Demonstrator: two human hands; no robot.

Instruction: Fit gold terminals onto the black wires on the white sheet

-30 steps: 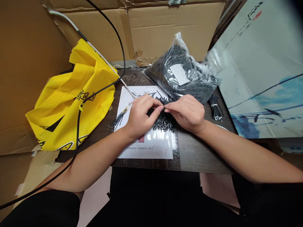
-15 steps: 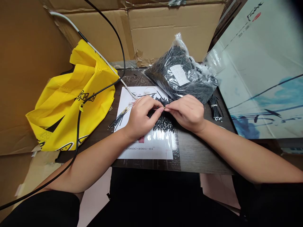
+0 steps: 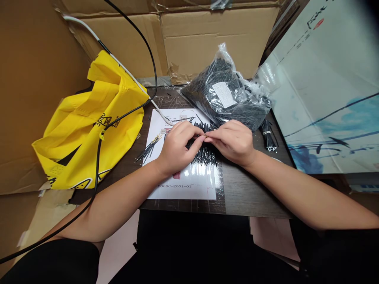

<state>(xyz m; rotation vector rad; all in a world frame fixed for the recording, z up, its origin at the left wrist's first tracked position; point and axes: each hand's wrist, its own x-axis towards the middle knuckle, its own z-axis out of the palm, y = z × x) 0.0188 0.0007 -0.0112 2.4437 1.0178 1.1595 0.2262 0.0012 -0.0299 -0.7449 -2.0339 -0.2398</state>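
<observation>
Over a pile of short black wires (image 3: pixel 204 155) my left hand (image 3: pixel 180 146) and my right hand (image 3: pixel 232 142) meet, fingertips touching. Both are closed in a pinch on a tiny gold-coloured terminal (image 3: pixel 206 136), apparently at the end of a black wire mostly hidden by the fingers. The pile lies on a printed sheet (image 3: pixel 177 193), bright tips toward me. To the left of my left hand rests a loose bunch of black wires with gold ends (image 3: pixel 149 148).
A clear plastic bag (image 3: pixel 227 92) full of black pieces stands behind my hands. At right lies a tied wire bundle (image 3: pixel 268 136) beside a pale printed panel (image 3: pixel 331 98). A yellow bag (image 3: pixel 118 102) and a black cable (image 3: pixel 98 165) are at left; cardboard (image 3: pixel 216 43) walls the back.
My right hand has shifted slightly left and down, its fingertips closer to those of my left hand. The left hand has hardly moved.
</observation>
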